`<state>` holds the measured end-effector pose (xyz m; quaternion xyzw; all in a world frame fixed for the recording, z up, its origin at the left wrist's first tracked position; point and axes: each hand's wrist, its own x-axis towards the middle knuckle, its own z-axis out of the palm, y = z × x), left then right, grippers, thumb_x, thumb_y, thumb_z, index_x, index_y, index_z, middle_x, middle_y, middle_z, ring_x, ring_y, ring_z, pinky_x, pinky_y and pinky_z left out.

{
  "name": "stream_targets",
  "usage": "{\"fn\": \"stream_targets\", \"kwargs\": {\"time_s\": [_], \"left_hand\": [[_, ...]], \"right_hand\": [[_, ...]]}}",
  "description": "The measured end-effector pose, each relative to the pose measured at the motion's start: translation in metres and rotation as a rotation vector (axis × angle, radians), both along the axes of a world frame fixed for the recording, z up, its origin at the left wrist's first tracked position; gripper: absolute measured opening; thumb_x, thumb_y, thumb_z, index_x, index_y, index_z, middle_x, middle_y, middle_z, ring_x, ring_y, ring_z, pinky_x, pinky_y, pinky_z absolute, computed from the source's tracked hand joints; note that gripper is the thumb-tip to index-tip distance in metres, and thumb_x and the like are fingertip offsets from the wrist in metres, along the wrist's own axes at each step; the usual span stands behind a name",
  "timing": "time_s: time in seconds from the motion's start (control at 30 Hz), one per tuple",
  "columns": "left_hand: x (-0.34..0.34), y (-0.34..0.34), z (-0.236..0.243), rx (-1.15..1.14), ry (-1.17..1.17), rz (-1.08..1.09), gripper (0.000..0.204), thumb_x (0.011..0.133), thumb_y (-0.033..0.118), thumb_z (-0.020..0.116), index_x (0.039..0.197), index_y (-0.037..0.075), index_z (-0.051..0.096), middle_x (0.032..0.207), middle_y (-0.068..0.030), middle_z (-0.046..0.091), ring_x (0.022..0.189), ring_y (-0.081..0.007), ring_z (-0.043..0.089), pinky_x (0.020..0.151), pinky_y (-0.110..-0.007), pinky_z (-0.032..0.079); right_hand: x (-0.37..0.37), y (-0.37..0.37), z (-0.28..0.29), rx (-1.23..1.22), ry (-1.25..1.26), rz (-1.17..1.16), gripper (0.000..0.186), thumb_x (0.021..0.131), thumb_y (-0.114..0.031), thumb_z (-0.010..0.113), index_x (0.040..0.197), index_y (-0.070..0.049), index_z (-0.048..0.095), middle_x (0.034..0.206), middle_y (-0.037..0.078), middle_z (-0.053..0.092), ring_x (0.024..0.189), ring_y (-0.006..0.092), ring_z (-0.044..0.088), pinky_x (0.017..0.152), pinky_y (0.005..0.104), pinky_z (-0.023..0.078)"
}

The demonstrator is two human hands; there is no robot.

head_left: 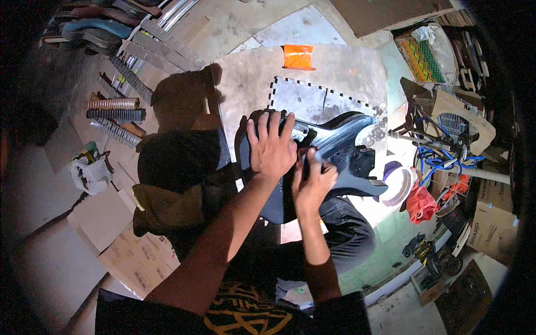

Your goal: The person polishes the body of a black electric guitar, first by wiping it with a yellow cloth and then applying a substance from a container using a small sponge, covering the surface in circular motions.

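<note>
A dark, glossy electric guitar body (341, 146) lies across my lap, its horned end toward the right. My left hand (272, 146) rests on its left part with the fingers spread and stretched away from me. Close beside it, my right hand (314, 184) is bent over the body near its middle cavities. Its fingers are closed around something small and greyish, mostly hidden by the hand, so I cannot make out its kind. Pale smears show on the body's upper face.
A white basin (394, 187) stands right of the body, beside a red cloth (421, 204). Beyond lie a grey foam mat (298, 97) and an orange packet (298, 57). Ribbed strips (114, 104) lie on the left. Cardboard boxes (491, 226) and blue cable (441, 161) crowd the right.
</note>
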<state>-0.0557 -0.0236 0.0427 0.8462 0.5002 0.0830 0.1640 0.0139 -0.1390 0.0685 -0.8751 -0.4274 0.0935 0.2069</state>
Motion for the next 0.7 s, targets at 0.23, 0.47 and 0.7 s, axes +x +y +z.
{"fn": "stream_targets", "kwargs": {"time_s": [0.23, 0.47, 0.7], "left_hand": [[0.003, -0.003, 0.003, -0.020, -0.015, 0.008, 0.059, 0.082, 0.023, 0.063, 0.140, 0.017, 0.055, 0.137, -0.0120, 0.051, 0.134, -0.0333, 0.041, 0.115, -0.062, 0.024], [0.002, -0.002, 0.000, 0.005, -0.004, 0.013, 0.059, 0.081, 0.024, 0.063, 0.139, 0.017, 0.056, 0.137, -0.0111, 0.051, 0.133, -0.0327, 0.041, 0.115, -0.062, 0.025], [0.002, -0.003, 0.000, 0.018, 0.005, 0.016, 0.058, 0.082, 0.023, 0.063, 0.139, 0.017, 0.056, 0.136, -0.0112, 0.051, 0.133, -0.0326, 0.041, 0.115, -0.062, 0.025]], "right_hand": [[0.071, 0.026, -0.020, 0.121, -0.179, -0.093, 0.050, 0.085, -0.026, 0.077, 0.129, -0.008, 0.062, 0.118, 0.027, 0.056, 0.110, 0.0424, 0.054, 0.096, 0.0523, 0.043], [0.056, 0.029, -0.010, -0.038, -0.173, -0.150, 0.044, 0.088, -0.027, 0.073, 0.132, -0.026, 0.066, 0.111, 0.026, 0.059, 0.100, 0.0424, 0.057, 0.087, 0.0504, 0.046], [0.040, 0.014, -0.011, -0.090, -0.175, 0.023, 0.034, 0.086, -0.030, 0.071, 0.117, -0.018, 0.070, 0.103, 0.026, 0.056, 0.097, 0.0421, 0.055, 0.081, 0.0499, 0.044]]}}
